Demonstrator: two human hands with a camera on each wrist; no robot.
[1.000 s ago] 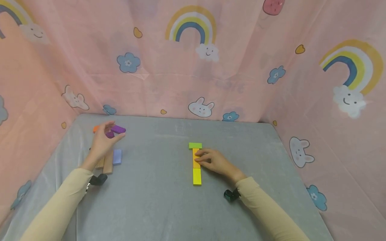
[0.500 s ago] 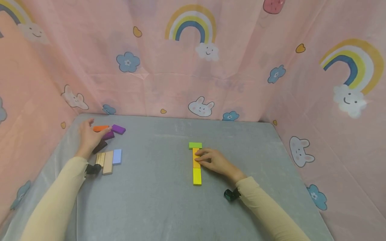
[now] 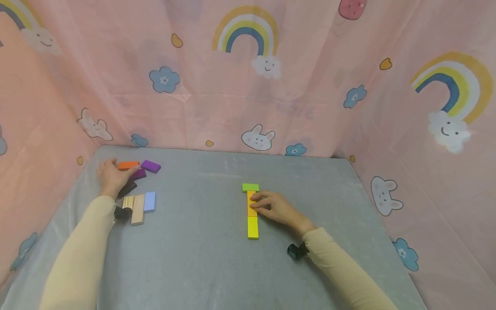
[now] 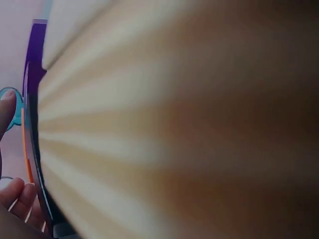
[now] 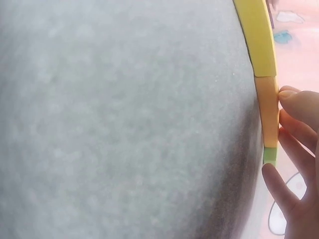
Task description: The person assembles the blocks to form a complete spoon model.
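My left hand (image 3: 111,177) is at the back left of the table, thumb and fingers spread apart around an orange block (image 3: 128,165) and a dark purple block (image 3: 138,174). No block is seen pinched in it; in the left wrist view its fingers (image 4: 24,198) lie low at the left edge. My right hand (image 3: 280,209) rests its fingertips on an amber block (image 3: 252,197). That block stands in a line between a yellow block (image 3: 252,227) and a crosswise green block (image 3: 250,187).
Near the left hand lie a purple block (image 3: 150,166), a black block (image 3: 127,188), a ribbed tan block (image 3: 128,202), a plain tan block (image 3: 137,210) and a light blue block (image 3: 149,202). The grey table (image 3: 201,258) meets pink patterned cloth (image 3: 217,99) behind.
My left hand has drawn back leftward from the purple block, which stays lying on the table, and has lowered slightly beside the orange block. The right hand keeps its place.
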